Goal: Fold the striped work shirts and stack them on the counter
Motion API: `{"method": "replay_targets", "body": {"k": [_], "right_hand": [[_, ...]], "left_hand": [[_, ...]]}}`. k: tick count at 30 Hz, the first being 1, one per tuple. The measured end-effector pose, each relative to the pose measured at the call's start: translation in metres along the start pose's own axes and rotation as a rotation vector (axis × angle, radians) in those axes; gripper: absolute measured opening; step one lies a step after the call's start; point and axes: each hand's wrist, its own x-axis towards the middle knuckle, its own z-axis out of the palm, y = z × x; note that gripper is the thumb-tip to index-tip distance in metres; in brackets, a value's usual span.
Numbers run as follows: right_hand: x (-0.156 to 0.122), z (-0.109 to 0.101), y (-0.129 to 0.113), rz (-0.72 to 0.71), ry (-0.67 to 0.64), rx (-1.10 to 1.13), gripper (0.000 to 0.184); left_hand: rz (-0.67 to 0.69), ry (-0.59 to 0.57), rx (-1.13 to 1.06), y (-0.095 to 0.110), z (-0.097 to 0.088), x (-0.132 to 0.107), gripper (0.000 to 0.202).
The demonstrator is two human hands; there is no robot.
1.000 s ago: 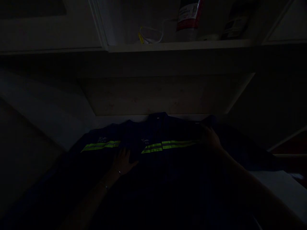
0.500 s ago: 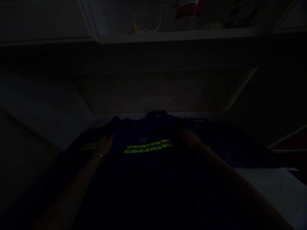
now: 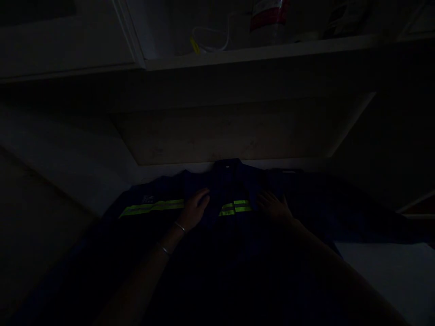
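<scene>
A dark blue work jacket point(image 3: 234, 240) with yellow-green reflective bands lies spread out, its collar at the far edge. The front panel with a small printed logo lies folded out toward the left. Over the middle of the jacket is my left hand point(image 3: 194, 212), fingers stretched forward and thumb apart, touching the cloth between two stretches of the band. My right hand point(image 3: 274, 207) rests flat with spread fingers on the right side of the chest, just past the band's end. Much of the lower jacket is lost in darkness.
Above the back panel runs a white shelf point(image 3: 258, 53). On it are a looped white cable point(image 3: 217, 47) with a yellow tag and a bottle point(image 3: 269, 20) with a red label. A side wall point(image 3: 64, 149) stands at left. A white surface point(image 3: 384, 267) shows at right.
My left hand has moved right, toward the jacket's middle. The front panel with the logo now lies farther left, folded open. My right hand stays nearly in place.
</scene>
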Motion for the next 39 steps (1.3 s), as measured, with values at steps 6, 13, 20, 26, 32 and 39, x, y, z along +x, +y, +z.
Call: {"method": "replay_targets", "body": {"k": [6, 13, 20, 26, 32, 39], "right_hand": [[-0.003, -0.001, -0.003, 0.010, -0.004, 0.021, 0.047], [-0.002, -0.001, -0.003, 0.023, 0.017, 0.072, 0.047], [-0.003, -0.001, -0.003, 0.063, 0.059, 0.110, 0.048], [-0.006, -0.006, -0.004, 0.033, 0.030, 0.116, 0.045], [-0.006, -0.004, -0.004, 0.027, 0.043, 0.105, 0.047], [0.000, -0.003, 0.002, 0.031, 0.169, 0.221, 0.041]], "left_hand": [[-0.029, -0.208, 0.605, -0.059, 0.010, -0.016, 0.062], [-0.087, -0.248, 0.747, -0.082, 0.032, -0.037, 0.071], [-0.164, -0.280, 0.760, -0.079, 0.031, -0.036, 0.088], [-0.145, -0.238, 0.769, -0.071, 0.033, -0.046, 0.087], [-0.283, -0.494, 0.647, -0.050, -0.012, -0.085, 0.078], [-0.495, 0.046, 0.271, -0.030, -0.075, -0.239, 0.044]]}}
